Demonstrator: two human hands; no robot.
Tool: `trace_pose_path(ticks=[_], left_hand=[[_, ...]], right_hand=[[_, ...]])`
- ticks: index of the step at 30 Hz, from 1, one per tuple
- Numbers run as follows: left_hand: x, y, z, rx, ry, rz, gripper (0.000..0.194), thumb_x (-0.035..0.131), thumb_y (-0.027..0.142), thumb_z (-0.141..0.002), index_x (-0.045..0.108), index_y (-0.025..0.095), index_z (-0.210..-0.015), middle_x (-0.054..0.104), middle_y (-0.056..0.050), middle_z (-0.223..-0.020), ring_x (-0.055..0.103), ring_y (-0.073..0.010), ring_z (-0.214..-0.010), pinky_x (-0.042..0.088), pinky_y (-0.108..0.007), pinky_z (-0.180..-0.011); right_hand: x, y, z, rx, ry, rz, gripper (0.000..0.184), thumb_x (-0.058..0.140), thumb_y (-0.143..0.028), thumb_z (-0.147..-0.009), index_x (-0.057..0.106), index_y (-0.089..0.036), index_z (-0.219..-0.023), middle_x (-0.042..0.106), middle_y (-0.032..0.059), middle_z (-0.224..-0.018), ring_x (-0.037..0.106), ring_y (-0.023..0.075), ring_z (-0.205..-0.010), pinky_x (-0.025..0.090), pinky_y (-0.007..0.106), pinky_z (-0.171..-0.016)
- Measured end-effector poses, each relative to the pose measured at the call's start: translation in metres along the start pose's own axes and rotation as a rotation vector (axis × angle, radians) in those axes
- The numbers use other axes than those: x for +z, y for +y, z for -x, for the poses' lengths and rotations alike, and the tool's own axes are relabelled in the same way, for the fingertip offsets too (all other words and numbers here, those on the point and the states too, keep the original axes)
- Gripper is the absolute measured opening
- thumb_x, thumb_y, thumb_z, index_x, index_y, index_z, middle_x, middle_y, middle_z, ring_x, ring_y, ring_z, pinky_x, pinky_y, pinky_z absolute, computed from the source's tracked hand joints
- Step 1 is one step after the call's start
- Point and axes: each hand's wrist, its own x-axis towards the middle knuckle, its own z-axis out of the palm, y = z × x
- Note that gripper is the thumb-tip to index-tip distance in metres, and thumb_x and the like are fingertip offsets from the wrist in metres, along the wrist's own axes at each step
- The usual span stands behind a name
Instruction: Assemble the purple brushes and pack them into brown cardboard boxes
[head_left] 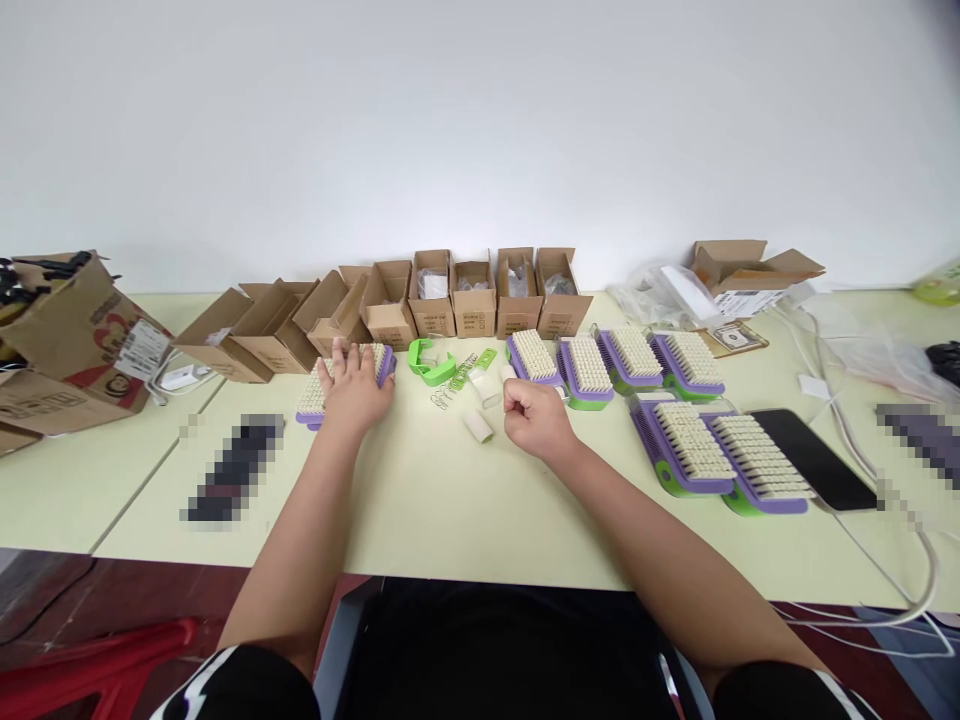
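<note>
My left hand (354, 392) lies with fingers spread over the cream bristles of a purple-edged brush (313, 398) at the left. To the right, my right hand (538, 415) is closed in a fist near the table's middle. A small white piece (508, 372) shows right above the fist; what the fingers hold is hidden. Beside the fist lie a white tube (478, 425) and a clear, cup-like piece (486, 388). Behind them are several metal springs (452, 381), a flat green strip (486, 359) and a bright green curved part (431, 364).
Several purple-and-green brushes (694, 445) rest bristles up at the right, beside a black phone (814, 455). Small open cardboard boxes (474, 312) line the wall. A larger carton (90, 340) stands far left. White cables (926, 580) run along the right side.
</note>
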Motion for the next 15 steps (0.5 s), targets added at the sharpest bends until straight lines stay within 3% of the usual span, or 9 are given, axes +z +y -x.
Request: trace_pose_path(ticks=[3,6,10,15], left_hand=[[0.003,0.005,0.011,0.054,0.013,0.014,0.074,0.042,0.042,-0.105,0.042,0.007,-0.171,0.037,-0.022,-0.182,0.024,-0.0409,-0.173,0.019,-0.064,-0.141],[-0.001,0.008,0.021,0.025,0.030,0.023,0.072,0.044,0.042,-0.105,0.044,0.013,-0.171,0.045,-0.022,-0.176,0.044,-0.0474,-0.159,0.039,-0.066,-0.129],[-0.006,0.009,0.036,0.031,0.075,0.016,0.067,0.051,0.049,-0.105,0.053,0.020,-0.165,0.056,-0.023,-0.162,0.051,-0.0502,-0.147,0.044,-0.069,-0.122],[-0.010,0.005,0.065,0.106,0.075,0.105,0.066,0.055,0.055,-0.103,0.056,0.023,-0.161,0.059,-0.020,-0.156,0.058,-0.0452,-0.144,0.050,-0.060,-0.122]], right_hand=[[-0.005,0.001,-0.001,-0.002,0.009,0.008,0.024,0.051,-0.012,-0.064,0.034,-0.027,-0.070,0.046,-0.0020,-0.067,0.045,0.0182,-0.063,0.030,0.031,-0.061],[-0.010,0.002,-0.003,-0.006,-0.005,0.023,0.022,0.051,-0.009,-0.065,0.039,-0.027,-0.069,0.050,-0.0016,-0.068,0.049,0.0187,-0.065,0.033,0.030,-0.062],[-0.013,0.002,-0.004,-0.025,-0.066,0.052,0.020,0.052,-0.006,-0.068,0.056,-0.026,-0.072,0.062,0.0000,-0.072,0.058,0.0203,-0.070,0.037,0.030,-0.064],[-0.008,-0.002,-0.001,-0.080,-0.158,0.036,0.038,0.052,-0.006,-0.082,0.078,-0.025,-0.103,0.083,0.0038,-0.102,0.074,0.0224,-0.092,0.049,0.031,-0.079]])
